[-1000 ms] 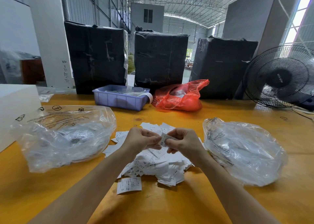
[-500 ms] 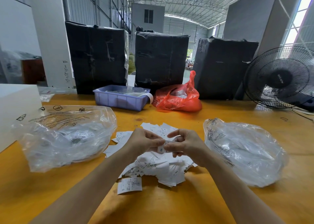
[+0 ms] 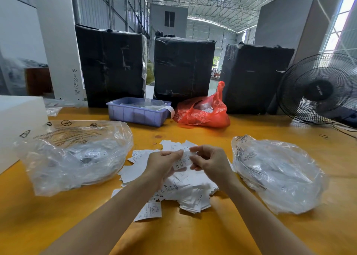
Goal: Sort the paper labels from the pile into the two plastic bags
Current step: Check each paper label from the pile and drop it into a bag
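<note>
1. Warehouse hall with a metal truss roof stands behind an orange tabletop (image 3: 251, 235); three black-wrapped bales (image 3: 183, 69) line its far edge.
2. At the far edge also sit a lilac plastic tray (image 3: 135, 115), a red plastic bag (image 3: 202, 113) and a black fan (image 3: 316, 88).
3. The pile of paper labels (image 3: 185, 193) lies at the middle of the tabletop, between the two clear bags. Letters such as "XL" and "S" can be read on some; one stray label (image 3: 148, 213) nearest the camera reads "S".
4. The left bag (image 3: 73, 154) carries printed warning text and recycling symbols too small to read; a label inside it shows "XS".
5. The right bag (image 3: 278, 173) holds white slips, its print unreadable.
6. Above the pile, the left hand (image 3: 164, 165) and the right hand (image 3: 208, 162) both pinch one label (image 3: 182, 161) marked "XS" between thumb and fingers.
</note>
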The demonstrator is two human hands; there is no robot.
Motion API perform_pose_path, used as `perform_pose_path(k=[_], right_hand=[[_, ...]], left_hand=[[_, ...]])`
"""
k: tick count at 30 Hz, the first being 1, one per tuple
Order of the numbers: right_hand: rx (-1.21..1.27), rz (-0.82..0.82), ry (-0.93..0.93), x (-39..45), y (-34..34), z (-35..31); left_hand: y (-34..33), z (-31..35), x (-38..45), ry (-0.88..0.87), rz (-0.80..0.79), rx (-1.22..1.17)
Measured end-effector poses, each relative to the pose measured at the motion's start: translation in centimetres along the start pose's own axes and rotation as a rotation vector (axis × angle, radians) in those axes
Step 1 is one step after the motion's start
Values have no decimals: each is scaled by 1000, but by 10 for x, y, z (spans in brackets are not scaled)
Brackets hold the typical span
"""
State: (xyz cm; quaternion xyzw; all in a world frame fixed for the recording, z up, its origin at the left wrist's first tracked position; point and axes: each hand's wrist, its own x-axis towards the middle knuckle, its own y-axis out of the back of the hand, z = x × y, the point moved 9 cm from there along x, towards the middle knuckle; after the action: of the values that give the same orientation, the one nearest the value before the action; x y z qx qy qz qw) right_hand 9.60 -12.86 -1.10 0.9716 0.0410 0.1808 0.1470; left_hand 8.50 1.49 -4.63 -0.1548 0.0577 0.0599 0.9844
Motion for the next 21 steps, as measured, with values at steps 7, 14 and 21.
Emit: perform_pose_path(k=[7, 14, 21], right_hand=[[-45, 103, 64, 1, 8, -7], [30, -93, 26, -6, -20, -11], [117, 73, -6, -2, 1, -5]], left_hand=[[3, -8, 2, 89, 50, 52], [2, -7, 1, 46, 58, -73], [-4, 0, 6, 50, -70, 44]])
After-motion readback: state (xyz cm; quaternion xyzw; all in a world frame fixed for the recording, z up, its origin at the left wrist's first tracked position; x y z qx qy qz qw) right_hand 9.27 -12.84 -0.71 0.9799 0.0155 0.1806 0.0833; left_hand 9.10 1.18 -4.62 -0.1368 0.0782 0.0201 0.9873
